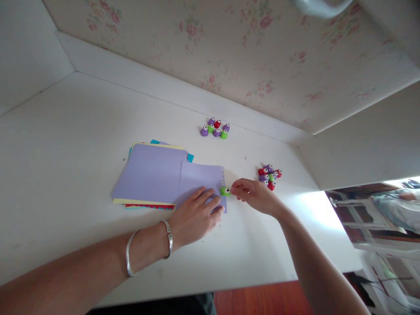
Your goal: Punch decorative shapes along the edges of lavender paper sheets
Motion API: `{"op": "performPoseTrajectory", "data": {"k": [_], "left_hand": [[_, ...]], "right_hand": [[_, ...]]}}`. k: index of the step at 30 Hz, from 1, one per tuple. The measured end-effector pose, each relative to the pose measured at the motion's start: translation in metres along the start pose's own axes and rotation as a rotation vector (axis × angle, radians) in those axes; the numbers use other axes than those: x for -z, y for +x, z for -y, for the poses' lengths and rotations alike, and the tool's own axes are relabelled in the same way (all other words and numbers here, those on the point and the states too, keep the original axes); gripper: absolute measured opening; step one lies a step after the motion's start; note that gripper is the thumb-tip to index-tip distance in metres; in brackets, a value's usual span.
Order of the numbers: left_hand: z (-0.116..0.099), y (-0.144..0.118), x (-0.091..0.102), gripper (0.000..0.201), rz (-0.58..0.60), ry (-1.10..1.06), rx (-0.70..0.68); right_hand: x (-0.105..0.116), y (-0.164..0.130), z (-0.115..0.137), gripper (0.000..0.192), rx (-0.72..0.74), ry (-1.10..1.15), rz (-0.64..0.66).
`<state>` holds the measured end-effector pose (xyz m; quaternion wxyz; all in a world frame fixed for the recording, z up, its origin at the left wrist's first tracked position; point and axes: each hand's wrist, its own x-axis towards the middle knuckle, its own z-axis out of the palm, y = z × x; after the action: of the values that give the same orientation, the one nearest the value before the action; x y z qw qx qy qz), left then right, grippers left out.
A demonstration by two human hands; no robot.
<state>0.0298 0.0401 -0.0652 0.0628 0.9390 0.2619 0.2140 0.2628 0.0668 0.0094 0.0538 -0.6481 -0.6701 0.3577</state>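
Note:
My left hand [198, 216] lies flat with fingers spread on a small purple sheet of paper [201, 177]. The sheet's right edge has a row of small notches near its upper part. At that edge sits a small green one-eyed figure [225, 191], partly over the paper. My right hand [251, 194] is closed in a pinch at the figure's right side, and its fingertips seem to grip it. To the left, a larger purple sheet [147, 173] tops a stack with yellow, red and blue sheets showing at its edges. The small sheet lies against this stack.
Several purple, red and green one-eyed figures [216, 130] stand near the back ledge. Another cluster of such figures [269, 177] is beyond my right hand. The white tabletop [82, 131] meets a floral wall [223, 57] behind and a side panel at the right.

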Motion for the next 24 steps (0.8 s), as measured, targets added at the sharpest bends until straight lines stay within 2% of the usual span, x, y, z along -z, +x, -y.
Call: {"op": "performPoseTrajectory", "data": {"k": [15,20,24], "left_hand": [[0.0,0.001,0.001,0.028,-0.003,-0.02,-0.025],[0.0,0.001,0.001,0.028,-0.003,-0.021,-0.022],[0.0,0.002,0.0,0.029,-0.009,-0.021,-0.017]], "right_hand": [[0.003,0.013,0.006,0.032,0.025,-0.068,-0.012],[0.008,0.019,0.01,0.043,-0.07,-0.126,0.068],[0.01,0.022,0.016,0.049,-0.092,-0.19,0.114]]}}
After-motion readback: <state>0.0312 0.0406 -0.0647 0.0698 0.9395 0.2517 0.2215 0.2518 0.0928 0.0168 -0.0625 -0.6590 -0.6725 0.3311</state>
